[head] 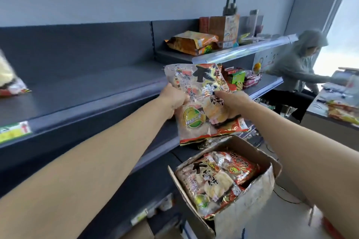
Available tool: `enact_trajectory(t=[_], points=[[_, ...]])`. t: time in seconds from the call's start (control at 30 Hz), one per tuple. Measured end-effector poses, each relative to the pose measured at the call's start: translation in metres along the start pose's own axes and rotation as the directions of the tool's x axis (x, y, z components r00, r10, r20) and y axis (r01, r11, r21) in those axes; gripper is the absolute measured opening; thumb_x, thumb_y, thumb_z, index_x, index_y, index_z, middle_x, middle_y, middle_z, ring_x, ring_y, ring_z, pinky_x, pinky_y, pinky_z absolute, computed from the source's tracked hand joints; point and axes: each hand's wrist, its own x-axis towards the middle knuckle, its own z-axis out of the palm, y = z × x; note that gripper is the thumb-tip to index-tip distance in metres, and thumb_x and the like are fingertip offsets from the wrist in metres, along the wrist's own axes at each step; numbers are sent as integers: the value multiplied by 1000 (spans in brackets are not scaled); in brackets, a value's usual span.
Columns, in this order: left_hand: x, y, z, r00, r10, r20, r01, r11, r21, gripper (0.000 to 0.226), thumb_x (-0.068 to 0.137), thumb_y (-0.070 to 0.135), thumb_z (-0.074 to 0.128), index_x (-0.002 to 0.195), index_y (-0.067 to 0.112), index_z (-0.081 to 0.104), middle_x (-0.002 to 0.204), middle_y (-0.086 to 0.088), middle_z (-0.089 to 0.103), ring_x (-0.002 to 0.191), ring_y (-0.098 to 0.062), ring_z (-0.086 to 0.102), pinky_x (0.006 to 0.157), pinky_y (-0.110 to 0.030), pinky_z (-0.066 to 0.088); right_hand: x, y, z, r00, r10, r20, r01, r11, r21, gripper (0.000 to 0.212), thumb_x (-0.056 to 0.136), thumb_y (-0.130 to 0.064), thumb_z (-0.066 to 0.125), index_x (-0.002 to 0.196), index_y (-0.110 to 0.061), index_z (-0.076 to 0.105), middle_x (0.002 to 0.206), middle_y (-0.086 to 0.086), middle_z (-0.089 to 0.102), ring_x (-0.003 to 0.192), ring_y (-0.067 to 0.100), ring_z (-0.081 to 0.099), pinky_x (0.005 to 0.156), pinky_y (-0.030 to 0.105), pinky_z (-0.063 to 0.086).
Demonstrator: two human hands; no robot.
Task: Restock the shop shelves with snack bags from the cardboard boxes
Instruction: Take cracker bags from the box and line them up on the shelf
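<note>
Foil snack bag (194, 122), gripped by left hand (173, 101) and right hand (231, 104) above the cardboard box (244, 207), likely needs lifting onto the shelf (97, 93).

The person's left forearm (87, 161) and right forearm (291, 145) are bare along all their visible length, smooth and slender. The left hand (173, 101) and right hand (231, 104) are bare as well. Whether sleeves are worn higher up cannot be told.

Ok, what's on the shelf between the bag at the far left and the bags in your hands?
Nothing: in the head view, the dark shelf is bare from the left bag across to the held bags.
</note>
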Motion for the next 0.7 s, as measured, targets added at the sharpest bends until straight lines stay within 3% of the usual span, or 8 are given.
enact_trajectory(t=[0.2,0.3,0.43,0.53,0.7], points=[[-11,14,-127,973,118,-197,-132,990,-57,77,53,19,67,125,34,47,126,-8,56,110,-30,59,91,-47,53,-44,-99,57,973,-232,-4,231,969,86,70,81,-63,54,120,-5,57,112,11,64,96,29,62,79,33,49],[-22,23,-183,946,154,-287,-177,983,-56,80,66,10,69,135,38,40,132,-9,51,108,-30,59,86,-47,56,-57,-145,89,948,-319,14,314,938,145,67,84,-59,53,127,-7,52,111,8,59,97,26,58,82,33,47],[-23,26,-243,903,218,-370,-240,971,-14,81,80,-4,64,142,38,34,136,-10,47,114,-28,57,88,-45,55,-61,-201,129,903,-428,50,404,881,247,56,88,-52,52,123,-8,51,103,5,57,80,18,53,73,31,41],[-16,27,-281,858,246,-451,-254,966,43,81,82,-8,61,145,33,31,133,-9,51,117,-26,55,94,-42,52,-55,-241,160,859,-507,67,473,838,274,58,85,-52,52,123,-8,51,110,8,60,90,24,56,77,33,45],[10,28,-328,758,234,-609,-198,972,127,70,82,-8,62,143,17,38,129,-7,57,113,-25,57,91,-37,52,-28,-293,213,814,-558,160,500,814,295,60,85,-47,54,130,-9,45,128,12,54,109,31,57,90,38,47]])
